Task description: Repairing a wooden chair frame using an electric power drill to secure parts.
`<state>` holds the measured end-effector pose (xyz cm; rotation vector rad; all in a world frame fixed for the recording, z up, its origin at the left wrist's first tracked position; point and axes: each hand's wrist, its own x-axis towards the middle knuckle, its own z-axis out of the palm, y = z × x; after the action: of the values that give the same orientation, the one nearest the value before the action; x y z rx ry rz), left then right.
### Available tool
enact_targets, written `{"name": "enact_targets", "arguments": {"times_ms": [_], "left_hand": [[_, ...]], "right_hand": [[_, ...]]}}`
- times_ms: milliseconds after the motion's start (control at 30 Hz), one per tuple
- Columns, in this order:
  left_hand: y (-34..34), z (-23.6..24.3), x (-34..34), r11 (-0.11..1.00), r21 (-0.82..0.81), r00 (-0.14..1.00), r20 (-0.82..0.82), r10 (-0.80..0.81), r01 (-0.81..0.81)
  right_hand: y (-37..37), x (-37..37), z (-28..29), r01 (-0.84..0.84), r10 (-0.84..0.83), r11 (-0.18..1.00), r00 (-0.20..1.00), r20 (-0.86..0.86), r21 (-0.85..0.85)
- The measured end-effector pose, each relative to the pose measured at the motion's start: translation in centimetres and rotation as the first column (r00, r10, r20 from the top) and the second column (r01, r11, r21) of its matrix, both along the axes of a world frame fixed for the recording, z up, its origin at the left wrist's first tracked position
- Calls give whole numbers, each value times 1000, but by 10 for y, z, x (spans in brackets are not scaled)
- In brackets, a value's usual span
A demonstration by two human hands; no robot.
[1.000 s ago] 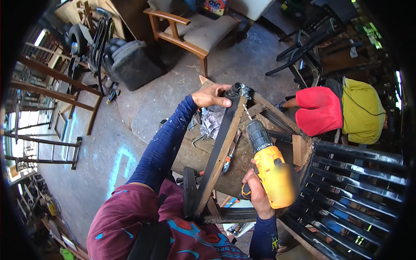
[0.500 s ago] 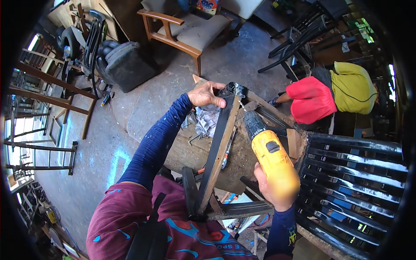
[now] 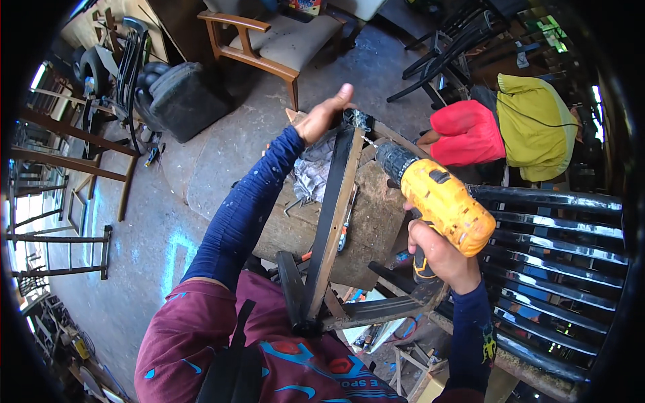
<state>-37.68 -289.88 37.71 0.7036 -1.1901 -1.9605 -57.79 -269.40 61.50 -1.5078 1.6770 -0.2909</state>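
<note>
Wooden frame (image 3: 329, 228) loses the thumb press of the left hand (image 3: 321, 122), so is likely less steadied; left fingertips unclear; right hand (image 3: 440, 252) curls its fingers round the drill (image 3: 447, 203).

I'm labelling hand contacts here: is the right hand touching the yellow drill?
Touching. The head view shows the right hand wrapped around the handle of the yellow drill, with no gap between them.

The yellow drill (image 3: 447, 201) (black-chucked) slants toward the wooden frame (image 3: 336, 215).
</note>
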Motion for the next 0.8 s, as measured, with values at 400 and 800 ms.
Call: {"name": "enact_targets", "arguments": {"times_ms": [400, 800], "left_hand": [[38, 2, -37, 645, -248, 606, 221, 764, -723], [36, -4, -39, 670, -169, 610, 299, 734, -723]], "right_hand": [[-16, 6, 15, 164, -194, 967, 970, 146, 192], [-38, 0, 31, 265, -330, 932, 903, 275, 248]]}}
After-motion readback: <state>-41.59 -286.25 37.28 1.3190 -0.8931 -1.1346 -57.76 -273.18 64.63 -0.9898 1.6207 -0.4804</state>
